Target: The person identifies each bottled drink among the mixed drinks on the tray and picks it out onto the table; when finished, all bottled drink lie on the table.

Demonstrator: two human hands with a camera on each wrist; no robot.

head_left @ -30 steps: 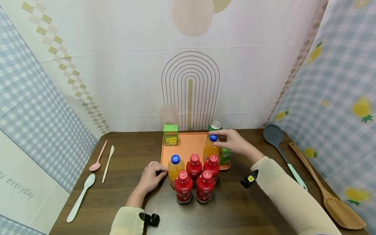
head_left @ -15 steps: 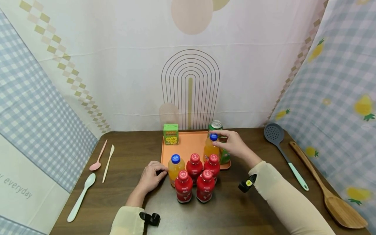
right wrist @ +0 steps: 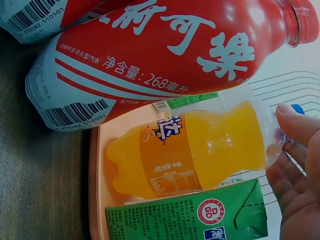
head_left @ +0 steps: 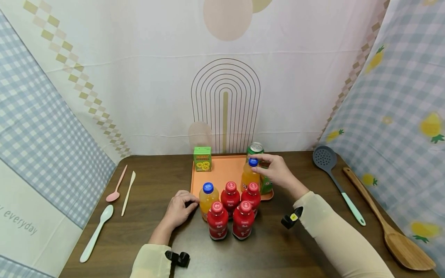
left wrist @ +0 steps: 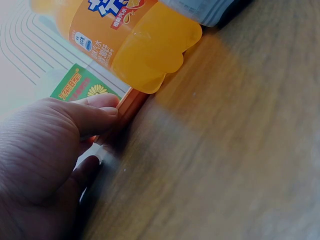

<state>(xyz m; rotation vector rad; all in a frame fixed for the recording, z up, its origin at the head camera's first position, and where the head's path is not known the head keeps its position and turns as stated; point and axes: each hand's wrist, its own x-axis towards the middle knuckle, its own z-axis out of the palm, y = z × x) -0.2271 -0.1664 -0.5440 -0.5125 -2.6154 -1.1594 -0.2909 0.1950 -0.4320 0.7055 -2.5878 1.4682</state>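
Observation:
My right hand (head_left: 274, 168) pinches an orange soda bottle (right wrist: 220, 145) near its blue cap, thumb on the near side. That bottle stands upright on the right part of an orange tray (head_left: 222, 172). Beside it on the tray are a green drink carton (right wrist: 185, 212) and a green can (head_left: 255, 148), partly hidden behind my fingers. With thumb and fingers, my left hand (head_left: 179, 208) pinches the tray's rim (left wrist: 127, 107) at the front left corner. Close to those fingertips stands a second orange soda bottle (head_left: 208, 199). A green juice box (head_left: 202, 159) sits at the tray's back left.
Several red-labelled cola bottles (head_left: 217, 224) stand in front of the tray. On the left lie a pink spoon (head_left: 112, 197), a cream knife (head_left: 128, 193) and a pale spoon (head_left: 97, 233). A grey skimmer (head_left: 325, 158) and a wooden spatula (head_left: 406, 249) lie right.
The right wrist and forearm have shifted slightly left, while the fingers keep their hold at the bottle's cap. The left hand, tray and bottles stay as they were.

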